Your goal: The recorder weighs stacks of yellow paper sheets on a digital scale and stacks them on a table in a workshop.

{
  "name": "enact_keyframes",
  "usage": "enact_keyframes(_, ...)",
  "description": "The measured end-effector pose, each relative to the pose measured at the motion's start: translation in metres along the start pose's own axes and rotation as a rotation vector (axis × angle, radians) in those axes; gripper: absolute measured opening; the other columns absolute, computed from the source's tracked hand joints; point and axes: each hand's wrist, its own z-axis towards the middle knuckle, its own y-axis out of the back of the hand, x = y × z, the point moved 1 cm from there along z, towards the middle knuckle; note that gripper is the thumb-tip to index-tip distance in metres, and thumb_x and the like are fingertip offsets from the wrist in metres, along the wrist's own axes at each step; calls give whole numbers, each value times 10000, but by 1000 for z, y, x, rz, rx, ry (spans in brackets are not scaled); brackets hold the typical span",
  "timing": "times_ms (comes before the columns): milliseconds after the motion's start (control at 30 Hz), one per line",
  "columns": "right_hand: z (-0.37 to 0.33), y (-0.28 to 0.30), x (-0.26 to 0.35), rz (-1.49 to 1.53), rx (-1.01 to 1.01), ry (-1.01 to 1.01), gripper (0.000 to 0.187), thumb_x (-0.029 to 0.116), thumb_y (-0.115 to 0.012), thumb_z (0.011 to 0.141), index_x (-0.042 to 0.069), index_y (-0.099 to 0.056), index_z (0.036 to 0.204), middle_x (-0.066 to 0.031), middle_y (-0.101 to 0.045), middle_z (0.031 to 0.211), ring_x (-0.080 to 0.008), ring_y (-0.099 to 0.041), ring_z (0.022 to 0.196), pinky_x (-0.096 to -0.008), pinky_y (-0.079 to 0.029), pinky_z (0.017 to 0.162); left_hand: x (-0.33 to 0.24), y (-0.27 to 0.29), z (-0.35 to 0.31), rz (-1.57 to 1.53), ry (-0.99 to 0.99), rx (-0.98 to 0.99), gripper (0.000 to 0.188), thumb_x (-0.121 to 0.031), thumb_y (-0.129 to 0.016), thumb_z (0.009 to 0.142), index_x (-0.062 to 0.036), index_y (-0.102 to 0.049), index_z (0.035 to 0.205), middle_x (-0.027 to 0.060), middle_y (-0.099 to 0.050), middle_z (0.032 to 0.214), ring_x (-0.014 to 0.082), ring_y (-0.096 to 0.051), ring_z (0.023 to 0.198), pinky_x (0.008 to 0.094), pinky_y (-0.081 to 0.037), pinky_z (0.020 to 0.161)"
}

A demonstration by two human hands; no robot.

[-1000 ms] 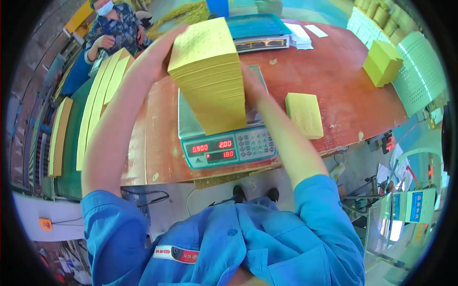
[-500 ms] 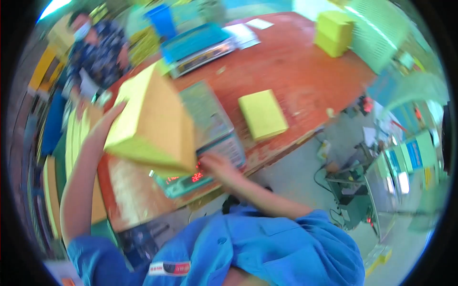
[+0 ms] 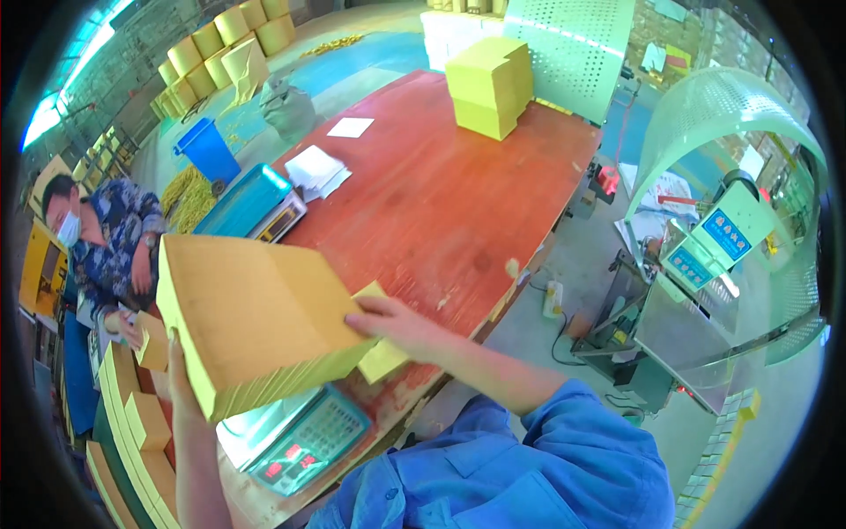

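A thick stack of yellow paper (image 3: 264, 317) is held up between my two hands, its broad tan face turned upward. My left hand (image 3: 181, 375) presses against its left end, the fingers partly hidden by the stack. At the right end, my right hand (image 3: 388, 322) grips the edge with its fingers over the corner. Below the stack is a digital weighing scale (image 3: 304, 441) with a keypad and lit red digits; the stack covers part of its plate. A smaller yellow paper block (image 3: 381, 361) lies on the red table (image 3: 441, 203), partly hidden behind the stack and my right hand.
A tall yellow paper stack (image 3: 489, 88) stands at the table's far end, beside a perforated panel (image 3: 573, 53). Another scale (image 3: 251, 207) and white sheets (image 3: 317, 172) are at the far left. A masked co-worker (image 3: 115, 234) handles blocks there. A machine (image 3: 705, 247) stands right.
My view has swung toward the right. The large stack has tilted, and my right hand has moved from beside the scale onto the stack's right end.
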Motion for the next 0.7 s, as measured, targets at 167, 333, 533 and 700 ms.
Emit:
enact_keyframes(167, 32, 173, 58, -125, -87, -60, 485, 368, -595, 940, 10, -569, 1265, -59, -639, 1145, -149, -582, 1050, -313, -487, 851, 92, -118, 106, -129, 123, 59, 612, -531, -462, 960, -124, -418, 1415, 96, -526, 1359, 281, -548, 1199, 479, -464, 984)
enact_keyframes(333, 59, 324, 94, -230, -149, -314, 417, 390, -493, 975, 84, -608, 1234, -46, -651, 1089, -133, -604, 911, -336, -512, 720, 183, -208, 220, -202, 337, 37, 577, -539, -499, 930, -143, -501, 1349, 75, -585, 1299, 282, -560, 1175, 556, -442, 957)
enact_keyframes(533, 101, 433, 165, -161, -466, -124, 474, 399, -429, 1005, 24, -581, 1252, -114, -623, 1172, -234, -600, 1058, -419, -541, 809, 209, -348, 361, -16, 363, 59, 661, -559, -568, 884, -171, -426, 1400, 95, -528, 1350, 357, -498, 1229, 664, -410, 932)
enact_keyframes(700, 92, 500, 145, -679, -864, 391, 350, 247, -516, 976, -16, -584, 1197, -132, -603, 1199, -229, -606, 1032, -347, -523, 838, 214, -424, 455, 126, 451, -54, 789, -592, -659, 796, -149, -416, 1402, 176, -473, 1373, 441, -455, 1234, 680, -396, 958)
